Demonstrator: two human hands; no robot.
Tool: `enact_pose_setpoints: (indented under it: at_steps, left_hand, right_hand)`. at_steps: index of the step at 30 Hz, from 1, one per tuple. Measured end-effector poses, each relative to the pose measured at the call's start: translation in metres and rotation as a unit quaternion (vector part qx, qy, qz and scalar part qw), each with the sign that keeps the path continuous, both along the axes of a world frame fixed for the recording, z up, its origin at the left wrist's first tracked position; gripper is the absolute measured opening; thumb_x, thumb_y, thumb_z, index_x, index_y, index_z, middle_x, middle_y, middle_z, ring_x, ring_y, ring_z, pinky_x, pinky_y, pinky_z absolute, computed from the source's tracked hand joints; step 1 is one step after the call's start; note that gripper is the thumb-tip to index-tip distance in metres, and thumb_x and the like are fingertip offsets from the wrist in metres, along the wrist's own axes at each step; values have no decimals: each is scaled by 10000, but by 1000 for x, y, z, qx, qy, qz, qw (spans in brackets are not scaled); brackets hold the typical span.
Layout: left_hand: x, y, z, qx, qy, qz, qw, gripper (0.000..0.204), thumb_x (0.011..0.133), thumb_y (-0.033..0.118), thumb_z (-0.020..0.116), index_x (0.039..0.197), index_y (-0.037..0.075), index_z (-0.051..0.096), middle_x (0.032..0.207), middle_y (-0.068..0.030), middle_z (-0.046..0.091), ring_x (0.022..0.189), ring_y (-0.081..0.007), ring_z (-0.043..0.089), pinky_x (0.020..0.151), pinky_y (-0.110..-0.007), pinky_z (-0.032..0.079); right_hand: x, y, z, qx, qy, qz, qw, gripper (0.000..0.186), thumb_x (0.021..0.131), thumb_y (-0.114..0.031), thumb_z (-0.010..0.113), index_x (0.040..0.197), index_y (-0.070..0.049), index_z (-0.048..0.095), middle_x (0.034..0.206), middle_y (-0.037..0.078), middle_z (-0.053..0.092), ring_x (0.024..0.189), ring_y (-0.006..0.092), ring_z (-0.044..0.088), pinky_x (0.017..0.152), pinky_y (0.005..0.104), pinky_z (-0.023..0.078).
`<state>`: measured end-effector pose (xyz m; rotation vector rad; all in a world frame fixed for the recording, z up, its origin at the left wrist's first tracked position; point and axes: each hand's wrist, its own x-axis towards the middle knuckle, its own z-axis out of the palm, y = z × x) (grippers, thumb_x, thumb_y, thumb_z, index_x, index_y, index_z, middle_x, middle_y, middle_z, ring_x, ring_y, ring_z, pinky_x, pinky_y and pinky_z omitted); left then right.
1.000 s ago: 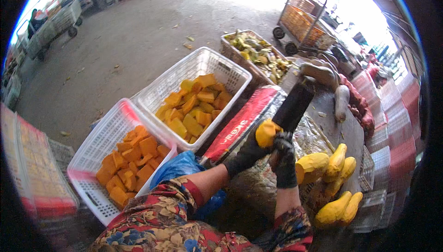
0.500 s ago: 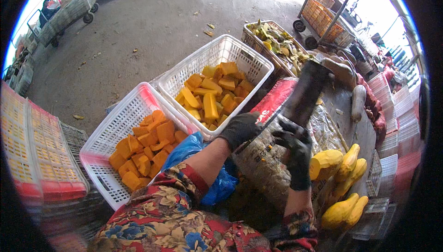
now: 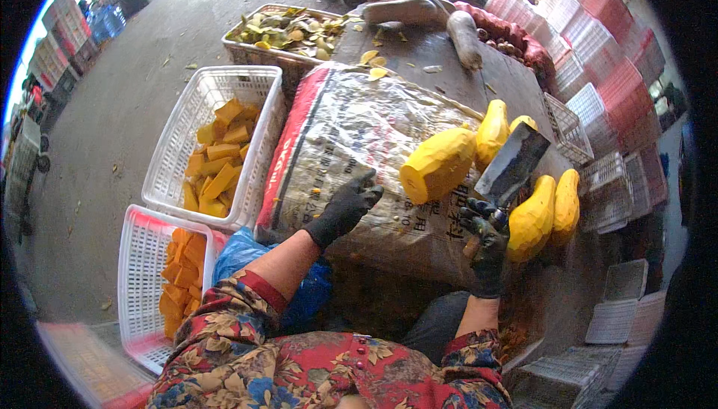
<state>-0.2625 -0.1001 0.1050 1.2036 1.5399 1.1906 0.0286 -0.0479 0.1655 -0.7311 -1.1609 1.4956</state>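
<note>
Over the middle of the sack, my left hand (image 3: 344,211), in a black glove, is open with nothing in it. My right hand (image 3: 486,248), also gloved, grips a cleaver (image 3: 514,163) by its handle. The dark, wet-looking blade tilts up among the peeled yellow squashes. One squash (image 3: 437,166) with a flat cut end lies on the printed plastic sack (image 3: 359,124), between my hands and farther off. Another peeled squash (image 3: 492,136) lies behind it, partly covering a further one. Right of the cleaver rest two more, a nearer squash (image 3: 529,222) and an outer squash (image 3: 567,203).
At left stand a white crate (image 3: 161,158) of yellow chunks and a pink-and-white crate (image 3: 138,289) of orange chunks, beside a blue plastic bag (image 3: 243,252). Farther are a crate of peelings (image 3: 239,53), unpeeled squashes (image 3: 400,11) and red mesh sacks (image 3: 538,57). Stacked crates (image 3: 624,87) line the right.
The view has swung to the right. My left hand has come away from the sack's red edge to over its middle. The cleaver has moved from above the sack to beside the squashes.
</note>
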Motion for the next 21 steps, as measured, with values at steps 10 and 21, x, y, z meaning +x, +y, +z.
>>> enact_pose_setpoints:
  at_steps: [10,21]
  left_hand:
    - [50,120,42,51,193,20,980,642,900,455,580,1307,-28,467,1266,-243,554,1176,-321,547,984,-378,421]
    - [89,173,41,9,270,-58,961,527,883,489,553,1169,48,544,1164,-241,601,1087,-401,575,909,-429,446]
  right_hand:
    - [32,89,-49,15,41,90,995,370,993,-355,418,1128,-42,561,1014,78,608,900,207,579,805,350,491]
    - [-13,162,-158,186,-89,-63,976,189,923,-210,524,1018,-63,596,991,51,597,948,196,544,847,312,448]
